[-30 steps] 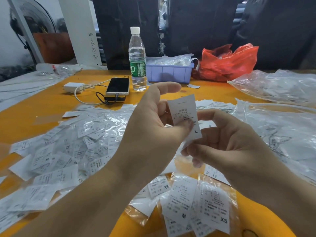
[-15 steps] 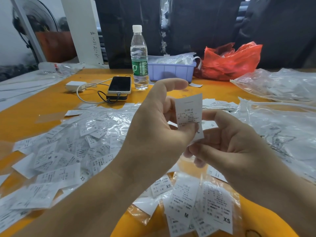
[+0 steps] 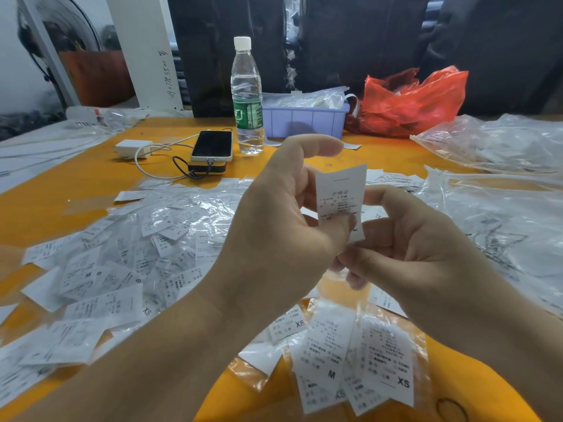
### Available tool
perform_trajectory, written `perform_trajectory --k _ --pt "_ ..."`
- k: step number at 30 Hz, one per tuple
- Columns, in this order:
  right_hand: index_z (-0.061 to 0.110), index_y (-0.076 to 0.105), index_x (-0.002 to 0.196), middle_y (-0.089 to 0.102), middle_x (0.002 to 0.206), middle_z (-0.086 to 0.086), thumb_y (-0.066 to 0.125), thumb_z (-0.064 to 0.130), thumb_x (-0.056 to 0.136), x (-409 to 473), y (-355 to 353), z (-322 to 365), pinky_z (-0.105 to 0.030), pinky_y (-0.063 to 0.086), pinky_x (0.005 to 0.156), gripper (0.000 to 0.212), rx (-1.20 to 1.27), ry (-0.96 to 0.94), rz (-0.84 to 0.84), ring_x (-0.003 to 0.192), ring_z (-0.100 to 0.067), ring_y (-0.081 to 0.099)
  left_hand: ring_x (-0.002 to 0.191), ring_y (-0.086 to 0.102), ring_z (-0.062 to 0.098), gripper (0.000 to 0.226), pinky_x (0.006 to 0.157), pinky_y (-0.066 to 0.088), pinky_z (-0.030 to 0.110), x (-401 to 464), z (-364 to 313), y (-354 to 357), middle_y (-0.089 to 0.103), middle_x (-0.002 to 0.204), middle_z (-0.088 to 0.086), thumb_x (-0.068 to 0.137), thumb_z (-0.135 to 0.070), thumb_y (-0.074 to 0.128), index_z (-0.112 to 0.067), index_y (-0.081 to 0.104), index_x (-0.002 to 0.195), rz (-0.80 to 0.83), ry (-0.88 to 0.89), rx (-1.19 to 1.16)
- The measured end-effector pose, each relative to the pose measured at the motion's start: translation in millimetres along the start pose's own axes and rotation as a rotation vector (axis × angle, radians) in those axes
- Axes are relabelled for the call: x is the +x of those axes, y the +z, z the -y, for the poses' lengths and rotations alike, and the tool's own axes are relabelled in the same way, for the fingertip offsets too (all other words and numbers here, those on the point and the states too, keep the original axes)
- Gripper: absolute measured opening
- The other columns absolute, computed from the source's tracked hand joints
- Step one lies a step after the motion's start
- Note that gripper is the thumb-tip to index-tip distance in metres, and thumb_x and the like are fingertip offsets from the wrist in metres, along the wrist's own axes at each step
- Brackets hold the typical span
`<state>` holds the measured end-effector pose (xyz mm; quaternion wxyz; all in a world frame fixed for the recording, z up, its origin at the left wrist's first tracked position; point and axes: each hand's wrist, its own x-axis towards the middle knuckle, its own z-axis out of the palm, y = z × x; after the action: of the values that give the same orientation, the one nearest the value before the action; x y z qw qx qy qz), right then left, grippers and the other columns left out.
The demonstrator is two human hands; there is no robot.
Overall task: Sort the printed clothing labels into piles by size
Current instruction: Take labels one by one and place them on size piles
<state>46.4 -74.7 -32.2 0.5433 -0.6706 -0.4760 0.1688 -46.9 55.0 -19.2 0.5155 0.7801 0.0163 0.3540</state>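
Observation:
I hold one white printed label [image 3: 341, 190] upright above the orange table [image 3: 76, 184]; an L shows near its lower edge. My left hand [image 3: 283, 226] pinches its middle with the thumb. My right hand [image 3: 405, 248] grips its bottom end from below with curled fingers. A wide heap of loose labels in clear sleeves [image 3: 128, 263] spreads at the left. Near the front edge lie a few bagged labels marked M [image 3: 327, 351] and XS [image 3: 393, 360].
At the back stand a water bottle [image 3: 246, 99], a phone on a power bank [image 3: 212, 146] with a charger cable, a lilac tray [image 3: 304, 120] and a red plastic bag [image 3: 411, 102]. Clear plastic bags [image 3: 493, 208] cover the right side.
The label and both hands have stayed almost in place; my left thumb has slid a little lower over the label, and the camera has shifted slightly.

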Motion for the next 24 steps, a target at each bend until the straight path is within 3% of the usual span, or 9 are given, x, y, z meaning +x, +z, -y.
perform_trajectory --k 6,11,14,17,19,22,24 --pt "0.038 0.06 0.112 0.073 0.079 -0.002 0.061 0.019 0.079 2.1 -0.3 -2.2 -0.03 0.05 0.067 0.038 0.023 -0.007 0.024 0.066 -0.017 0.064 0.073 0.069 0.019 0.05 0.057 0.058 0.028 -0.7 -1.1 1.0 0.067 0.083 0.002 0.077 0.0 0.073 -0.03 0.056 0.112 0.051 -0.012 0.026" --pt "0.032 0.062 0.109 0.071 0.075 -0.006 0.061 0.016 0.078 2.0 -0.8 -1.9 -0.031 0.052 0.064 0.035 0.079 -0.015 0.006 0.067 -0.03 0.063 0.064 0.069 0.017 0.034 0.053 0.056 0.025 0.7 -1.1 -0.5 0.068 0.08 0.001 0.078 0.003 0.073 -0.024 0.064 0.097 0.049 -0.024 0.037" --pt "0.027 0.062 0.112 0.07 0.073 -0.007 0.063 0.015 0.083 3.1 -0.8 -0.6 -0.032 0.053 0.063 0.032 0.104 -0.015 0.008 0.067 -0.031 0.062 0.064 0.069 0.019 0.021 0.056 0.058 0.033 1.5 1.0 -1.7 0.071 0.079 0.004 0.08 -0.003 0.071 -0.018 0.068 0.095 0.094 -0.067 0.006" --pt "0.023 0.062 0.112 0.068 0.07 -0.009 0.061 0.0 0.09 4.3 -2.2 -0.4 -0.027 0.053 0.06 0.032 0.13 -0.01 0.002 0.061 -0.024 0.059 0.064 0.068 0.023 0.018 0.064 0.059 0.037 2.4 3.7 -2.9 0.072 0.078 0.007 0.083 -0.009 0.068 -0.013 0.071 0.101 0.142 -0.118 -0.03" --pt "0.022 0.061 0.113 0.068 0.069 -0.009 0.058 -0.004 0.089 4.7 -3.2 -0.3 -0.026 0.053 0.059 0.036 0.133 0.001 -0.005 0.059 -0.022 0.059 0.064 0.066 0.023 0.017 0.063 0.056 0.029 2.9 4.6 -3.9 0.072 0.078 0.007 0.085 -0.01 0.067 -0.013 0.071 0.101 0.16 -0.137 -0.048" --pt "0.022 0.061 0.114 0.069 0.069 -0.008 0.058 -0.005 0.089 4.5 -4.5 0.1 -0.026 0.054 0.06 0.037 0.121 0.013 -0.005 0.059 -0.019 0.06 0.06 0.062 0.008 0.012 0.057 0.047 0.013 3.2 4.6 -5.2 0.072 0.078 0.006 0.087 -0.005 0.068 -0.01 0.072 0.097 0.169 -0.154 -0.075" --pt "0.024 0.061 0.114 0.069 0.07 -0.009 0.06 -0.003 0.089 4.0 -4.2 0.4 -0.026 0.054 0.061 0.037 0.111 0.012 -0.001 0.06 -0.02 0.06 0.062 0.063 0.004 0.013 0.057 0.045 0.01 3.9 5.8 -5.8 0.073 0.08 0.004 0.087 -0.006 0.069 -0.013 0.074 0.096 0.164 -0.183 -0.084"
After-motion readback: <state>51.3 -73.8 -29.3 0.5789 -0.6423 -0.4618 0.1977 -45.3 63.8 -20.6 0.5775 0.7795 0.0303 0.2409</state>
